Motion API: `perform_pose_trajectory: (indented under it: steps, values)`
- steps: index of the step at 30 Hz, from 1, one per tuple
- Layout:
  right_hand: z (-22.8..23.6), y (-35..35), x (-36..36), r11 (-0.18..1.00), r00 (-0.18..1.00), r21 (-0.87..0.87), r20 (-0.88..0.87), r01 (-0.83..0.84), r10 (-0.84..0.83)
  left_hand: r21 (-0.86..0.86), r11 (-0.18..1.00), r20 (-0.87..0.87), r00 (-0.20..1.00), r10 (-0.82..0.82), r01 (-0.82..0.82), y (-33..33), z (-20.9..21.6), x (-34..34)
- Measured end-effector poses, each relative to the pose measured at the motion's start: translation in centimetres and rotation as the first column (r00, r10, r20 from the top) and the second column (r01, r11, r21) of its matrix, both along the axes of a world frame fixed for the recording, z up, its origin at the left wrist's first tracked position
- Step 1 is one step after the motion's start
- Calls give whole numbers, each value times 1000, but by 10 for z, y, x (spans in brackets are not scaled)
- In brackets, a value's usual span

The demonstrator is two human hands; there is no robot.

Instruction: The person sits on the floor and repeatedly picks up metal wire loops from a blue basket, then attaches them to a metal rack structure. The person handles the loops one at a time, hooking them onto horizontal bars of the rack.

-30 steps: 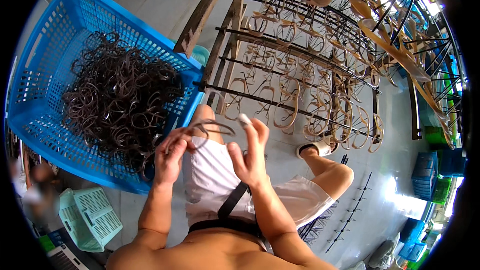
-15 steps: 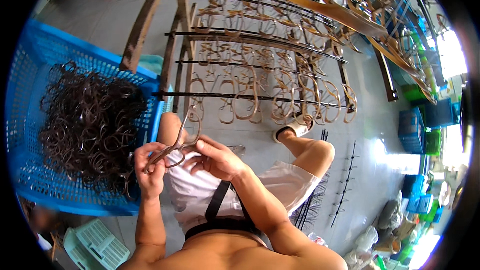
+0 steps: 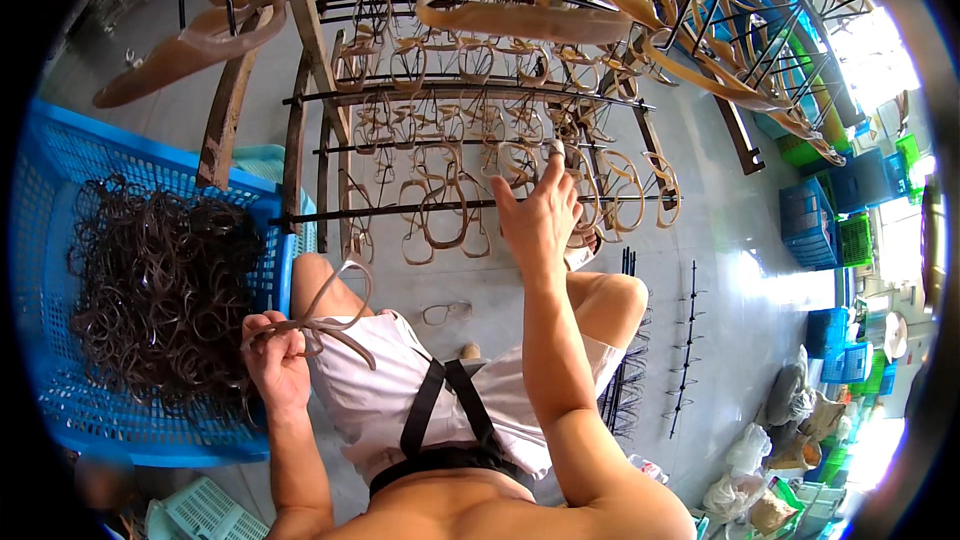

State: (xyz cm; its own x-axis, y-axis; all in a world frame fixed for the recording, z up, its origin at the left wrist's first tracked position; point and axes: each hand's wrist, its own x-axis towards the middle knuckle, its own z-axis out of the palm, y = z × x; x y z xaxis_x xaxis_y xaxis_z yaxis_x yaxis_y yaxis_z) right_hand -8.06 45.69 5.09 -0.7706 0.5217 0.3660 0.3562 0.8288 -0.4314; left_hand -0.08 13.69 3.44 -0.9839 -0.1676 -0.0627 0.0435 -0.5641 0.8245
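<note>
My left hand (image 3: 276, 360) grips several brown plastic eyeglass frames (image 3: 346, 337) beside the blue crate, above my left thigh. My right hand (image 3: 540, 225) reaches forward with thumb and fingers apart, something white covering one fingertip. It is close to the front black rod (image 3: 400, 210) of a rack, where brown eyeglass frames (image 3: 445, 243) hang in a row. Whether the fingers touch a hanging frame I cannot tell. Many dark brown eyeglass frames (image 3: 165, 290) lie tangled in the blue crate (image 3: 150, 448) on my left.
Higher rods with more frames (image 3: 530, 22) and thin black prongs cross close in front of me. Wooden posts (image 3: 228, 110) hold the rack. A pair of glasses (image 3: 446, 313) lies on the floor, and pronged black rods (image 3: 685, 350) lie to the right. Crates (image 3: 808, 223) and bags stand far right.
My right hand has left the frames by my left hand and stretched forward to the rack, its fingers spreading. The left hand still holds frames, slightly lower and further left. The view has shifted.
</note>
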Motion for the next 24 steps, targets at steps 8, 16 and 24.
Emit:
perform_pose_trajectory:
  steps: [8, 16, 24]
  values:
    - [5, 7, -15, 980, 993, -199, 114, 20, 3, 11, 999, -28, 999, -42, 42, 7, 0, 0]
    - [-11, 2, -5, 994, 993, -105, -117, -12, 0, 25, 999, -9, 999, -45, 45, 5, -1, 0]
    - [-22, -4, 1, 977, 998, -214, -59, -9, -4, 75, 992, -15, 995, -100, 100, 16, 6, 0]
